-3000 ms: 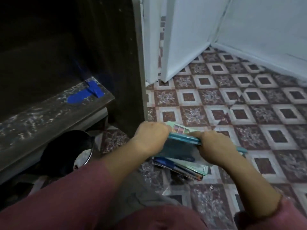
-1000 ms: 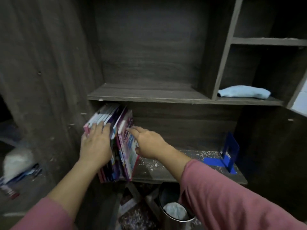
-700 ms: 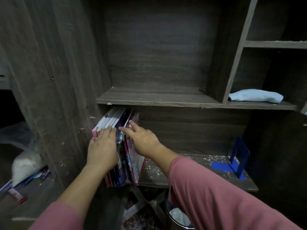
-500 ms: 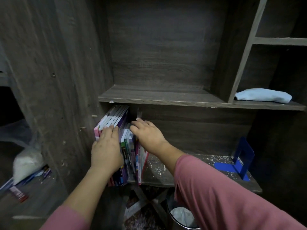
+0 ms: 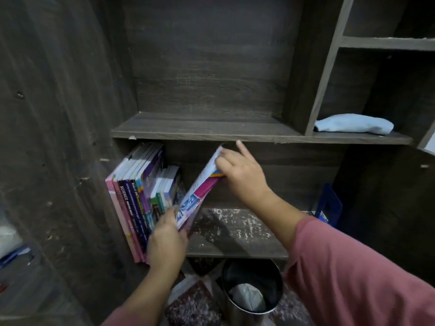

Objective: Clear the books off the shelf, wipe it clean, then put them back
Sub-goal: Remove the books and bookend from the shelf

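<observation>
One pink book (image 5: pixel 200 187) tilted way over to the right, top end pinched by the right hand (image 5: pixel 242 175), bottom corner gripped by the left hand (image 5: pixel 167 241), other books (image 5: pixel 141 196) upright at the left end of the speckled shelf (image 5: pixel 235 234), blue bookend (image 5: pixel 329 205) far right, bin (image 5: pixel 251 288) below

Shelf (image 5: pixel 235 234) open between books (image 5: pixel 141 196), bookend (image 5: pixel 329 205).

A dark book spine (image 5: pixel 124 193) reads "SCIENCE".
</observation>
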Action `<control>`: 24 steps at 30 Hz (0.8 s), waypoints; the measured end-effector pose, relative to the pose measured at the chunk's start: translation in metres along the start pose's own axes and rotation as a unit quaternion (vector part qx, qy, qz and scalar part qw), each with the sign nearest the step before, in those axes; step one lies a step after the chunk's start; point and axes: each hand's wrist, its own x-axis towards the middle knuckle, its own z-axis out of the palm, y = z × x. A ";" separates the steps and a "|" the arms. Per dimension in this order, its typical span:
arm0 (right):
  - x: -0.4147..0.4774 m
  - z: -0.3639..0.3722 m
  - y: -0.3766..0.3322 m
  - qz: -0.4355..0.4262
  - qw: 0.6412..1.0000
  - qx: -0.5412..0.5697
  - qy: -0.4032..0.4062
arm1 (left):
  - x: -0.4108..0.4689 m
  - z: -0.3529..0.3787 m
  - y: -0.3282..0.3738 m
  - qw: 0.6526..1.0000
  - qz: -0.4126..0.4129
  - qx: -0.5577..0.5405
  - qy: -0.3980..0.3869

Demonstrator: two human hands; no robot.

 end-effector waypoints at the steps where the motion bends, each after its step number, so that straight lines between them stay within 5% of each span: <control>1: -0.010 -0.017 0.005 0.035 0.999 0.001 0.013 | 0.005 -0.003 0.004 0.999 0.032 0.023 0.022; 5: -0.053 -0.097 0.012 0.227 0.968 -0.082 -0.072 | 0.020 -0.019 0.044 0.968 0.221 0.110 0.043; 8: -0.076 -0.155 0.005 0.355 0.885 -0.193 -0.231 | 0.016 -0.019 0.097 0.929 0.329 0.168 -0.011; 11: -0.100 -0.198 -0.003 0.410 0.796 -0.180 -0.408 | -0.015 -0.001 0.155 0.870 0.450 0.194 -0.059; 17: -0.192 -0.268 -0.010 0.541 0.700 -0.112 -0.453 | -0.125 0.055 0.249 0.753 0.590 0.200 -0.213; 24: -0.321 -0.329 -0.020 0.608 0.573 -0.117 -0.536 | -0.230 0.136 0.276 0.677 0.635 0.071 -0.365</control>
